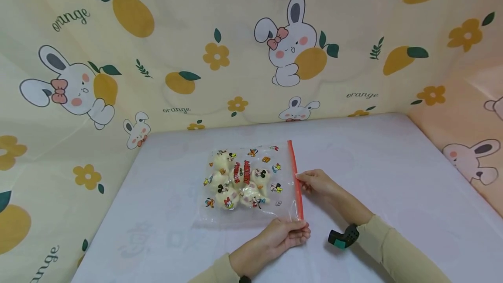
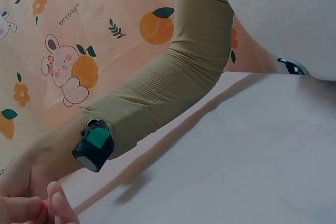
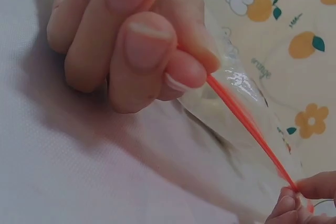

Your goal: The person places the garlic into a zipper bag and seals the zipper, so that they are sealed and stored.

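A clear zip bag (image 1: 280, 206) with small cartoon prints and a red zip strip (image 1: 292, 156) lies flat on the white tabletop. Inside it are several pale cream, rounded items (image 1: 225, 195). My left hand (image 1: 277, 237) pinches the near end of the strip between thumb and fingers. Farther along the strip, my right hand (image 1: 320, 182) pinches the edge near its middle. In the right wrist view, the strip (image 3: 252, 132) runs taut between both hands. A speck of red shows between the left fingers (image 2: 21, 209) in the left wrist view.
Behind the white tabletop (image 1: 169, 156) hangs a cream cloth (image 1: 243, 16) printed with rabbits, oranges and flowers. It also runs along both sides. A dark wrist camera (image 1: 343, 237) is strapped to the right forearm, above the table.
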Available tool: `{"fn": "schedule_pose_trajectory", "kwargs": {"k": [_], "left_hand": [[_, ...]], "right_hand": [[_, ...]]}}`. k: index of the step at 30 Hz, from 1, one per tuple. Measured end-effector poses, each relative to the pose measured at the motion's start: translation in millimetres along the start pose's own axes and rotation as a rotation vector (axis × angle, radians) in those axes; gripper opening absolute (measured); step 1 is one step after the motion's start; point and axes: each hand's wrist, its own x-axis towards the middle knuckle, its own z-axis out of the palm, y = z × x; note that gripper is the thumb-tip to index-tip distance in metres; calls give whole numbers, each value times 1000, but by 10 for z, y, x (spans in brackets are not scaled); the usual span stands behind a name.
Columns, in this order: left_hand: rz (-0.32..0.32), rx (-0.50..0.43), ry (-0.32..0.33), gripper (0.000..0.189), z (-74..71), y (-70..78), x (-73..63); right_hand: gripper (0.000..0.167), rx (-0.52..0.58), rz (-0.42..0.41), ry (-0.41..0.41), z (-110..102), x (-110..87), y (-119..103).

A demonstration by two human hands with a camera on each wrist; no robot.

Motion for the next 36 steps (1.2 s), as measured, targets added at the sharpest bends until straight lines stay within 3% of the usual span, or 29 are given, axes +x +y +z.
{"fn": "schedule_pose_trajectory", "kwargs": {"k": [13,21,36], "left_hand": [[-27,19,10,30,7,45,1],[17,27,6,29,1,17,23],[2,16,4,31,18,43,5]], "right_hand": [[26,-26,4,47,-10,80,-36],[27,-33,28,67,-15,144,-63],[27,-29,50,91,-25,183,-107]]}}
